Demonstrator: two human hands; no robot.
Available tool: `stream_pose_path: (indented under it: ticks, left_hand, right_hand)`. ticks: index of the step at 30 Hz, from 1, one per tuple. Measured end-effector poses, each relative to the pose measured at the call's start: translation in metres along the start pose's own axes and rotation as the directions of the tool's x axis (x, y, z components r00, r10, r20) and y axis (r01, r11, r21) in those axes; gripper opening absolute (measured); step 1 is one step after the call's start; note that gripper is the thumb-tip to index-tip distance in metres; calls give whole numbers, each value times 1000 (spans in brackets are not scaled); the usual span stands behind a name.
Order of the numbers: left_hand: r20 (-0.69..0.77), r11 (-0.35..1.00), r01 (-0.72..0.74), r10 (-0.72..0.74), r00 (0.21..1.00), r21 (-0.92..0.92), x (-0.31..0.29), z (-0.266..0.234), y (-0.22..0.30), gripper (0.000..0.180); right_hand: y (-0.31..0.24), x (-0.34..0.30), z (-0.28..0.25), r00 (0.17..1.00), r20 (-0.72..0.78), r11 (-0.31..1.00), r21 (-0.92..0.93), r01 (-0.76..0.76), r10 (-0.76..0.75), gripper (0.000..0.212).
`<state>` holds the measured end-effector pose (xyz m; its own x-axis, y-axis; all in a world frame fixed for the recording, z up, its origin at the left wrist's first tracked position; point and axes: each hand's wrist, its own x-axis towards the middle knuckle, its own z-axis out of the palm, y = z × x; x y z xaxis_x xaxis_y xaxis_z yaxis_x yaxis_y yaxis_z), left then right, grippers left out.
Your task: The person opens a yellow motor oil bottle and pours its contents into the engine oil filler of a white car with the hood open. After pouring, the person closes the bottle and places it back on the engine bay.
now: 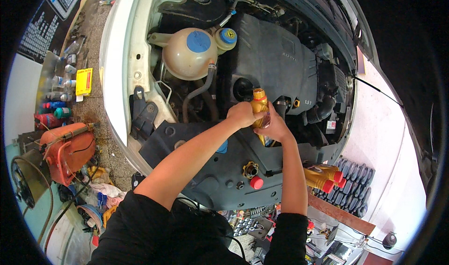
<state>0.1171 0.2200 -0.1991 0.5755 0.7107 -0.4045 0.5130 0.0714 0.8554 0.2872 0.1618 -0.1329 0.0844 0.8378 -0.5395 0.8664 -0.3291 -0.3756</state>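
Bottle (pixel 259 103) gripped mid-frame by fingers of left hand (pixel 242 114) and right hand (pixel 277 126); 1 red cap (pixel 256 182) laid on panel (pixel 204 176), lower centre.

Illumination: moderate on engine cover (pixel 271 54); deep shadow on hood (pixel 397 54). Exposure: near-white on fender (pixel 114 68) and right-hand wall (pixel 374 124). Focus: gold bottle (pixel 259 106) crisp. Distortion: edges bow toward the rim; black vignette fills 4 corners.

Bare left forearm (pixel 191 155) slanting from near left toward far right, right forearm (pixel 294 185) nearly straight outward, left hand (pixel 242 114) and right hand (pixel 277 127) close together at the scene's middle, both gripping, finger placement hard to tell.
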Motion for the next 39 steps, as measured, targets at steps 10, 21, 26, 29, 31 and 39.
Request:
stream_pose_path:
  ticks: [10,21,26,29,31,39]
  left_hand:
    - [0,1000,22,-22,1000,-11,2,1,-1,91]
    - [-8,1000,25,-25,1000,-18,2,2,0,94]
    - [-14,999,41,-41,999,-24,1,2,1,96]
    - [-14,999,43,-43,999,-21,3,3,-2,97]
    - [-19,999,38,-38,999,-24,3,4,-1,97]
    - [-28,1000,15,-16,999,-19,2,4,-3,96]
  right_hand:
    - [-7,-1,-4,998,57,999,43,-29,27,132]
    - [-8,-3,-4,1000,21,999,47,6,-7,127]
    - [-6,-4,-4,999,24,999,41,-22,21,126]
    - [-10,-4,-4,1000,22,999,27,-18,17,126]
    - [-9,-5,-4,1000,14,1000,20,-16,15,126]
    - [-5,-3,-1,1000,20,1000,28,-1,1,126]
